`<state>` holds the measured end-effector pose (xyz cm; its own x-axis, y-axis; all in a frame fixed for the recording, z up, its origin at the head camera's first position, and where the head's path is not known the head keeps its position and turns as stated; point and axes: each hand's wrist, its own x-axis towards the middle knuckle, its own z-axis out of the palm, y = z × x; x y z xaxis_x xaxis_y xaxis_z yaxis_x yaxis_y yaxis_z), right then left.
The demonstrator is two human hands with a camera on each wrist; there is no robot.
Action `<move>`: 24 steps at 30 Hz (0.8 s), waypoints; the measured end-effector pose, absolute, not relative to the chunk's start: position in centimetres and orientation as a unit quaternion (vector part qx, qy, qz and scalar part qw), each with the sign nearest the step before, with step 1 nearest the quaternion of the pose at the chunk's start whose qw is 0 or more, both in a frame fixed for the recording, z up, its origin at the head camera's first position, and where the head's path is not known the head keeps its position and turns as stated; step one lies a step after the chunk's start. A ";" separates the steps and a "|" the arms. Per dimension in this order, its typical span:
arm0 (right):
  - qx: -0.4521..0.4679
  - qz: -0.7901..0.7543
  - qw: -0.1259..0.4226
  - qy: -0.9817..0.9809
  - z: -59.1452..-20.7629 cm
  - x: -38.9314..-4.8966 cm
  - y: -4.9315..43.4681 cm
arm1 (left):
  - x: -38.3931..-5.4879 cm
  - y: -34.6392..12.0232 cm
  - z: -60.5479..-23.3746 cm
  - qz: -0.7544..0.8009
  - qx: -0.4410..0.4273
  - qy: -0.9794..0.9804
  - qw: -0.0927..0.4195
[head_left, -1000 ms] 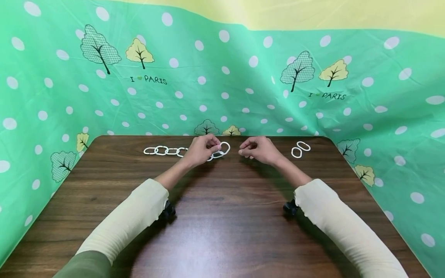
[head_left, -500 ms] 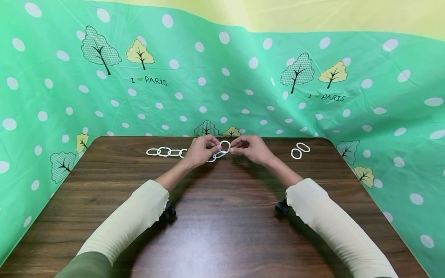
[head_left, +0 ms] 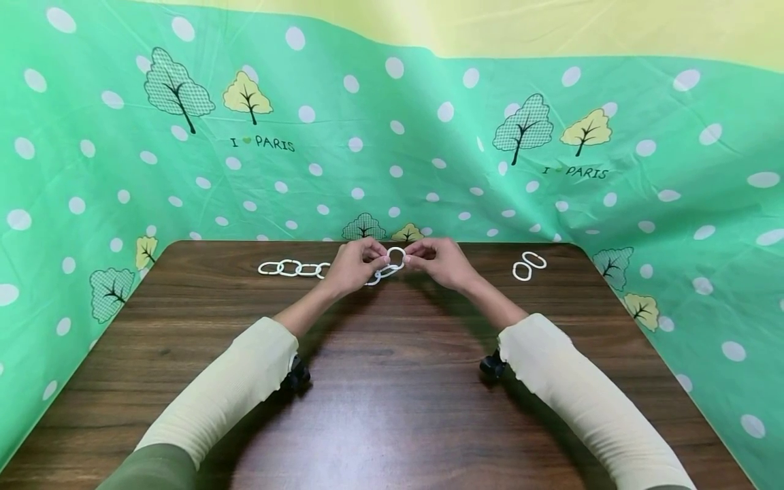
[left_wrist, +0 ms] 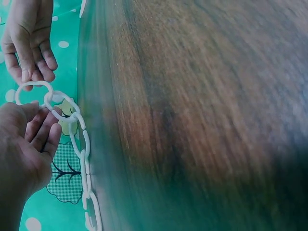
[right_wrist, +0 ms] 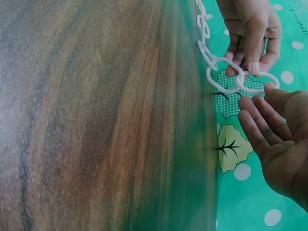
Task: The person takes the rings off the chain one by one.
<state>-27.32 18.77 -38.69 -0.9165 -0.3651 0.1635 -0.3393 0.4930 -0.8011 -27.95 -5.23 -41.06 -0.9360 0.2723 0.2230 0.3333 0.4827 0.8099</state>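
Near the middle of the bench's (head_left: 392, 381) far edge, a person's left grip (head_left: 357, 265) and right grip (head_left: 444, 262) both pinch the white oval end link (head_left: 396, 248) of a chain (head_left: 299, 269) that trails toward the far left corner. Two loose links (head_left: 528, 265) lie near the far right corner. An uneven pull could bend the thin link — or a slipping thumb might drop it.

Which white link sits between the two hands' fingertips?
The end link, pinched by the left hand and right hand; in the head view, the other chain links trail leftward, and two separate links lie farther right.
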 end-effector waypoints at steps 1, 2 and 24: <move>-0.204 -0.460 0.013 0.864 -38.7 -27.3 18.7 | -27.9 -5.2 -41.1 -0.478 -0.177 -0.860 0.032; -0.205 -0.460 0.012 0.864 -38.7 -27.4 18.7 | -27.9 -5.2 -41.1 -0.478 -0.178 -0.859 0.033; -0.204 -0.456 0.010 0.866 -38.6 -27.5 18.5 | -27.8 -5.9 -41.3 -0.481 -0.198 -0.853 0.022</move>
